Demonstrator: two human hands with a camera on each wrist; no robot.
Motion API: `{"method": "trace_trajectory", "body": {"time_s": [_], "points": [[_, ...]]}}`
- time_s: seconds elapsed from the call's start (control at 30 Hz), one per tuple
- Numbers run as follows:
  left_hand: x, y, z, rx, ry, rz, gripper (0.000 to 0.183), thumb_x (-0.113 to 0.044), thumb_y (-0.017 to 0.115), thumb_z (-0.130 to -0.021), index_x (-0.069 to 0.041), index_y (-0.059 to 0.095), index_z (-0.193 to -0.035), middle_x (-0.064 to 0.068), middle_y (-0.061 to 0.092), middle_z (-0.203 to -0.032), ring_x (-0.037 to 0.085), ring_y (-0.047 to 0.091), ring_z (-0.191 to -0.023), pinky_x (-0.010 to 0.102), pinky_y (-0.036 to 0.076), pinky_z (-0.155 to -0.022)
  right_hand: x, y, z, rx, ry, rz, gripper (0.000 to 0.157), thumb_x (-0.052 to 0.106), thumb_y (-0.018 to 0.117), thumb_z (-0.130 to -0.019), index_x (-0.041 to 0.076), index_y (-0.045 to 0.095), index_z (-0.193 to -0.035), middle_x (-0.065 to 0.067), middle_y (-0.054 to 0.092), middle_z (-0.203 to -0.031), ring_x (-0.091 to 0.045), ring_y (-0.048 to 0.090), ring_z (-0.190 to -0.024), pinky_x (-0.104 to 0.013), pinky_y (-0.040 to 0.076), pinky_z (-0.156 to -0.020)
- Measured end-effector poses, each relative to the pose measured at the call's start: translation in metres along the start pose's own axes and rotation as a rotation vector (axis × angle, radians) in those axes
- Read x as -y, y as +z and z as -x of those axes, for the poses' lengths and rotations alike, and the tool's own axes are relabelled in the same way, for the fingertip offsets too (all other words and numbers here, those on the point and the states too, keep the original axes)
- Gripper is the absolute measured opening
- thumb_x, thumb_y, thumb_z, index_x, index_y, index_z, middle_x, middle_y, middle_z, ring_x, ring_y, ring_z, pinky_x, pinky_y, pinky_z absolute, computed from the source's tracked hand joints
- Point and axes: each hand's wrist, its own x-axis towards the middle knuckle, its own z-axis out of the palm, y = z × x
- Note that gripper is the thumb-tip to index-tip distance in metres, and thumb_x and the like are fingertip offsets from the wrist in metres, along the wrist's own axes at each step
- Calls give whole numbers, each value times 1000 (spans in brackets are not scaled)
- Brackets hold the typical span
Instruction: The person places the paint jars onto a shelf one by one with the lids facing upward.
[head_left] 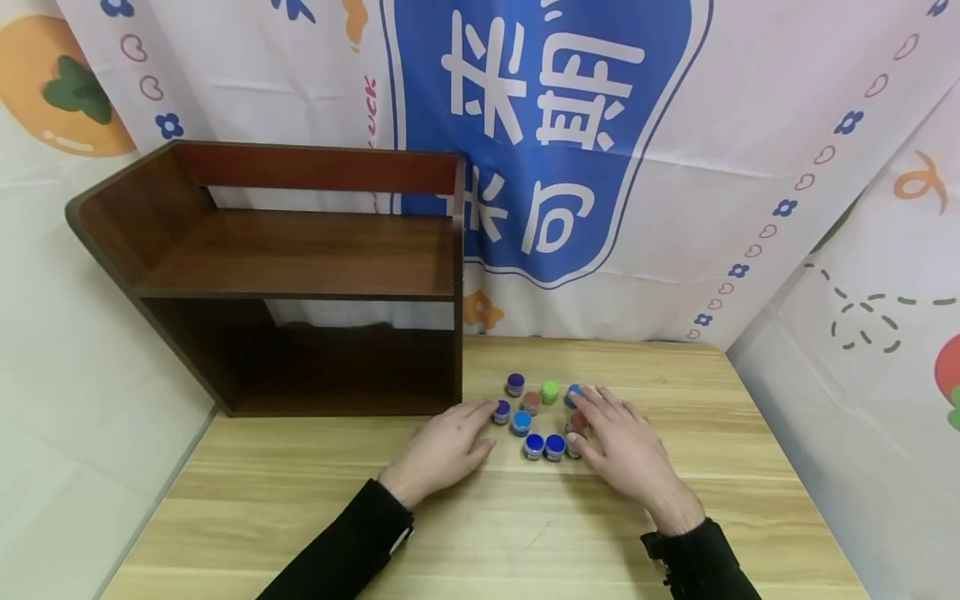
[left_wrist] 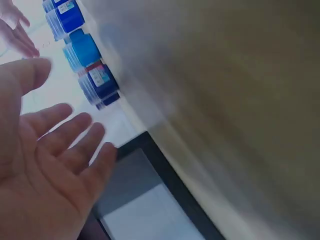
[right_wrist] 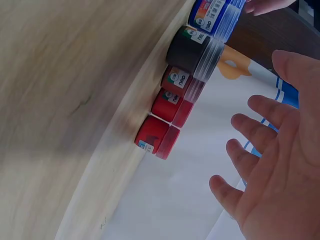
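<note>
Several small paint jars with clear lids stand in a loose cluster on the table. Among them are a green jar (head_left: 550,392), a light blue jar (head_left: 521,423) and two dark blue jars (head_left: 544,447) side by side at the front. My left hand (head_left: 446,450) reaches in from the left, fingers extended, its fingertips right at a purple jar (head_left: 502,412). On the other side, my right hand (head_left: 622,446) spreads over the right edge of the cluster and partly hides some jars. In the right wrist view, a black jar (right_wrist: 187,50) and red jars (right_wrist: 156,136) stand near its fingers.
A dark brown two-tier shelf (head_left: 300,254) stands at the back left of the wooden table (head_left: 480,533), close to my left hand. A printed white and blue cloth (head_left: 675,242) hangs behind, with pale cloth along both sides.
</note>
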Motion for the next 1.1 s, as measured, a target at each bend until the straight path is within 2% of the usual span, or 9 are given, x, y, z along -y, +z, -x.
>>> {"method": "trace_trajectory", "body": {"time_s": [0.1,0.27,0.4,0.63,0.8,1.0,1.1], "points": [[-9,1,-13,44,23,-37,65,-38,69,-120,-11,53,-177,15,57,-181,35,58,-167,55,51,-138,2,1,1,-2,-4,-6,70,43,76,-115,13,55,-175,-18,54,-182,-49,48,-172,-79,40,-137],[-20,-2,-30,58,91,-149,59,-32,67,-121,-11,56,-175,17,58,-179,35,62,-164,53,54,-135,2,3,2,-7,-10,-2,71,42,77,-114,13,55,-175,-18,53,-183,-48,47,-173,-79,40,-138],[-24,-4,-42,84,117,-230,55,-27,67,-120,-10,59,-172,15,64,-175,32,67,-158,49,58,-132,3,2,2,-8,-7,-7,71,42,77,-114,13,55,-175,-19,53,-183,-48,47,-173,-79,39,-138],[-24,-6,-49,83,156,-303,41,-21,65,-122,-11,70,-162,10,79,-153,26,80,-137,43,69,-115,4,2,1,-2,-9,-9,71,43,77,-114,14,55,-176,-19,52,-183,-48,48,-172,-79,39,-138],[-23,-9,-48,83,168,-300,33,-16,70,-120,-14,75,-152,7,84,-135,23,83,-122,40,72,-105,6,1,0,2,-25,4,71,43,77,-114,13,55,-175,-19,53,-183,-47,48,-172,-78,40,-138],[-17,-18,-43,105,150,-176,19,-18,78,-116,-12,82,-133,5,85,-121,17,79,-106,37,72,-101,12,-2,-1,-4,-59,6,72,45,76,-115,11,55,-175,-17,54,-183,-46,49,-172,-74,42,-139],[-12,-23,-37,90,146,-123,17,-17,79,-115,-12,82,-131,5,84,-121,18,79,-106,39,71,-102,17,-3,-1,-9,-82,0,73,45,76,-114,11,55,-175,-17,53,-183,-46,49,-172,-73,42,-139]]}}
